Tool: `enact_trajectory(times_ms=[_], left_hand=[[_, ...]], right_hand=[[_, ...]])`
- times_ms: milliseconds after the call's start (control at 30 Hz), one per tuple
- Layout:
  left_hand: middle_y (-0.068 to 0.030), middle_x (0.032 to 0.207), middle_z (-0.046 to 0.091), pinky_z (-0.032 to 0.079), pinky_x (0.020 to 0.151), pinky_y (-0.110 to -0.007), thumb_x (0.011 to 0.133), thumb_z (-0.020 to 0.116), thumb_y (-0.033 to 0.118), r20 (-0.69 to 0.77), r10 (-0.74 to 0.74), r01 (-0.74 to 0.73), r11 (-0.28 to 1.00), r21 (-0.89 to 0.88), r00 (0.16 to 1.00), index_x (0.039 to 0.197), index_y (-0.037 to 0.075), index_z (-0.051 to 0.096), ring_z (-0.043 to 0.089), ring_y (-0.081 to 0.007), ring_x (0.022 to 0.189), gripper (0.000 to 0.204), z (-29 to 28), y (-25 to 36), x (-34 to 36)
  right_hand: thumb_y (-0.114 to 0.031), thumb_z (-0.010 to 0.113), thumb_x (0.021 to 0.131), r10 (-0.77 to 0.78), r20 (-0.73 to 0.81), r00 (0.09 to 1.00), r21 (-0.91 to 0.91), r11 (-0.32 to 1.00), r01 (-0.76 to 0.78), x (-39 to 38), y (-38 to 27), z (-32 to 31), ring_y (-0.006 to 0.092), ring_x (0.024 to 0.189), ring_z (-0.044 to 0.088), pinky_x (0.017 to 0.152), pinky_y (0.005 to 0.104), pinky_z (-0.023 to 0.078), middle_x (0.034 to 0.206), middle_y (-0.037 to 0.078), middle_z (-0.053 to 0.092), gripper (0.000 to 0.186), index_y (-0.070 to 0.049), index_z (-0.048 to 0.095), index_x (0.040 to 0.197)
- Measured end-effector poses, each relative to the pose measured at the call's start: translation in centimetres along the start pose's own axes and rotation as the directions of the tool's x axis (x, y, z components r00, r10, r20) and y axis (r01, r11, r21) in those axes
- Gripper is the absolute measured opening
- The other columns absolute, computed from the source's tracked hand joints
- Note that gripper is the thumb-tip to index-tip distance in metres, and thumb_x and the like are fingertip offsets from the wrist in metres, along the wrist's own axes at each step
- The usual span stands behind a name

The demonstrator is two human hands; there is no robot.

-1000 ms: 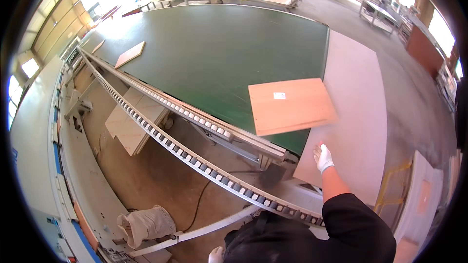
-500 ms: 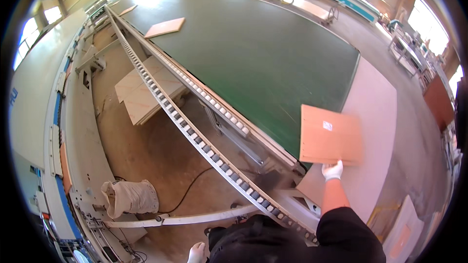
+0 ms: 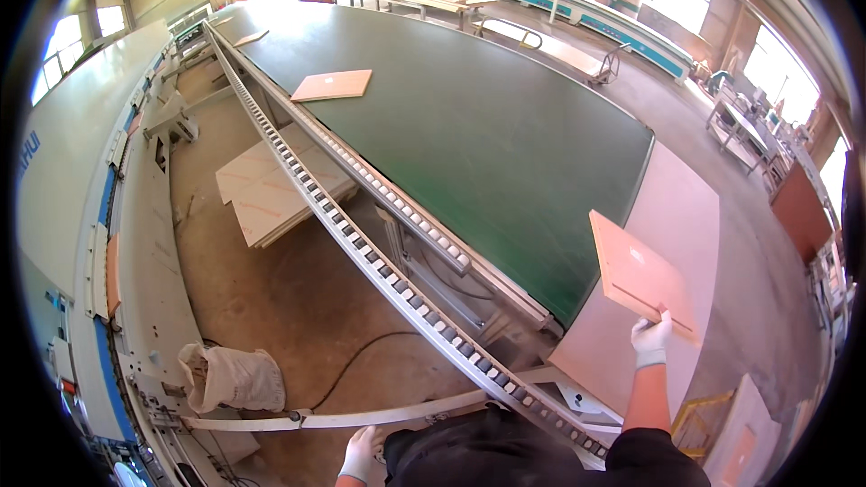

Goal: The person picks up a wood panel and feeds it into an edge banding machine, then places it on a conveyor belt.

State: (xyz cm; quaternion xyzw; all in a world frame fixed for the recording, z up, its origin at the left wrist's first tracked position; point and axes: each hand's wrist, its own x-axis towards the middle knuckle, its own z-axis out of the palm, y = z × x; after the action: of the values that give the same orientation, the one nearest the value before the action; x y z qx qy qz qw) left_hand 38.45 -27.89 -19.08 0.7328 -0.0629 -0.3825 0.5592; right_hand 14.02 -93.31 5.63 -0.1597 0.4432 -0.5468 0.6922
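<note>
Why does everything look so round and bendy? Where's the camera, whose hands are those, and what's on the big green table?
There's no robot here, just a person. The camera is worn on their head and looks down; its very wide lens makes straight edges look bent. The right hand, in a white glove, holds a flat orange-brown board by its edge. The left hand, also gloved, is low in the picture, and I see nothing in it. Other boards lie on the green table, near its left edge. A pale sheet sits by the table's right end, and a long rail of little rollers runs along the left.
</note>
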Motion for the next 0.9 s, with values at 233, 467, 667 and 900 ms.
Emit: enact_trajectory(times_ms=[233, 467, 667, 900], left_hand=[[-0.0197, 0.137, 0.047, 0.034, 0.107, -0.041, 0.096, 0.049, 0.035, 0.438, 0.213, 0.002, 0.897, -0.441, 0.873, 0.138, -0.005, 0.037, 0.046, -0.0288, 0.127, 0.059, 10.4, 29.4, -0.8], [-0.0091, 0.131, 0.05, 0.036, 0.105, -0.039, 0.091, 0.061, 0.032, 0.486, 0.223, 0.148, 0.775, -0.615, 0.845, 0.136, 0.0, 0.041, 0.047, -0.0235, 0.121, 0.058, 16.2, 35.9, -1.7], [-0.0094, 0.126, 0.053, 0.042, 0.098, -0.04, 0.085, 0.065, 0.024, 0.024, 0.311, -0.188, 0.634, -0.75, 0.95, 0.133, 0.003, 0.044, 0.051, -0.0234, 0.116, 0.056, 6.1, 30.5, -8.5], [-0.0123, 0.125, 0.055, 0.051, 0.086, -0.04, 0.079, 0.069, 0.024, -0.458, 0.009, -0.4, 0.504, -0.766, 0.889, 0.131, 0.0, 0.045, 0.056, -0.0259, 0.11, 0.062, -3.5, 21.0, -23.9]], right_hand=[[-0.028, 0.054, 0.087, 0.066, 0.412, 0.909, -0.112, 0.994, -0.021, -11.4, 0.5, 4.7, 0.0096, 0.084, 0.06, 0.062, 0.0262, 0.051, 0.101, -0.003, 0.062, 0.028, -0.018, 0.054, 0.113], [-0.021, 0.054, 0.086, 0.201, 0.696, 0.69, -0.115, 0.979, -0.169, -19.7, 12.1, 10.5, 0.0254, 0.118, 0.047, 0.101, 0.0439, 0.038, 0.13, 0.012, 0.048, 0.051, -0.004, 0.042, 0.132], [-0.014, 0.061, 0.084, 0.504, 0.733, 0.457, -0.431, 0.863, -0.262, -26.9, 23.9, 10.5, 0.0201, 0.119, 0.046, 0.1, 0.0389, 0.039, 0.125, 0.007, 0.05, 0.054, -0.006, 0.041, 0.134], [-0.044, 0.046, 0.093, 0.82, 0.572, 0.028, -0.671, 0.487, -0.56, -37.5, 32.2, 14.4, 0.0291, 0.125, 0.045, 0.105, 0.0456, 0.035, 0.135, 0.011, 0.048, 0.058, -0.007, 0.04, 0.137]])
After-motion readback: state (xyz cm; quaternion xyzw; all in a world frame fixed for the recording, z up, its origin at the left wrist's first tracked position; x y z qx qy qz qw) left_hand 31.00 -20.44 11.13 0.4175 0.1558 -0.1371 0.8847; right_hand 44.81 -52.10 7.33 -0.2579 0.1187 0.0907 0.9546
